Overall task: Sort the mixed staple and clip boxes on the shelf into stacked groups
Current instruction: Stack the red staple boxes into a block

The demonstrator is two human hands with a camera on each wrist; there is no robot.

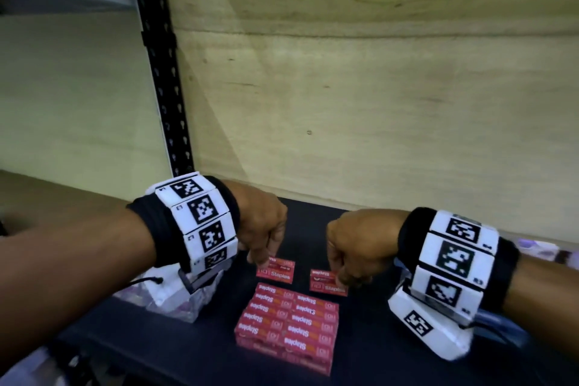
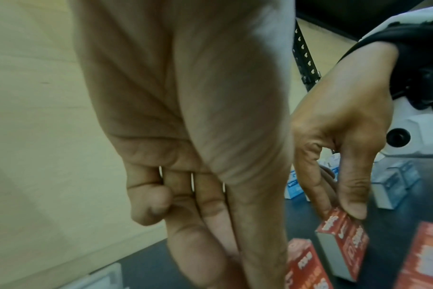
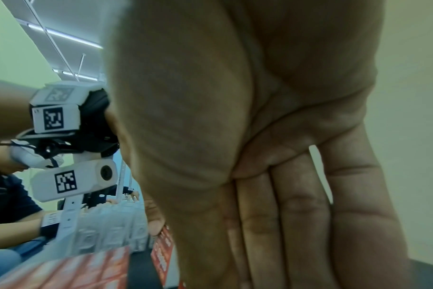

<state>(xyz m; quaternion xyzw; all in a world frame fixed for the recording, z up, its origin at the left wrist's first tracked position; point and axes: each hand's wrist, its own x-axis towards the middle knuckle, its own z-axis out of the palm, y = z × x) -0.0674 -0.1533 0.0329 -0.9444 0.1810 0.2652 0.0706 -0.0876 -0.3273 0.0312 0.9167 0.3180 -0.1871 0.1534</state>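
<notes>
Two single red staples boxes lie on the black shelf (image 1: 369,341) behind a tidy stack of red staples boxes (image 1: 288,326). My left hand (image 1: 261,258) reaches down and pinches the far left end of the left box (image 1: 277,271); its thumb tip sits on that box's corner (image 3: 163,252) in the right wrist view. My right hand (image 1: 340,276) pinches the right box (image 1: 327,285). In the left wrist view the thumb and forefinger grip the end of that box (image 2: 344,244), which is tilted up. The grip points are partly hidden by the knuckles in the head view.
A cluster of clear plastic clip boxes (image 1: 175,294) stands left of the stack, under my left wrist. More clear boxes (image 2: 393,187) and blue-and-white boxes (image 2: 294,185) sit to the right. A black slotted upright (image 1: 163,72) and a wooden back panel (image 1: 376,103) bound the shelf.
</notes>
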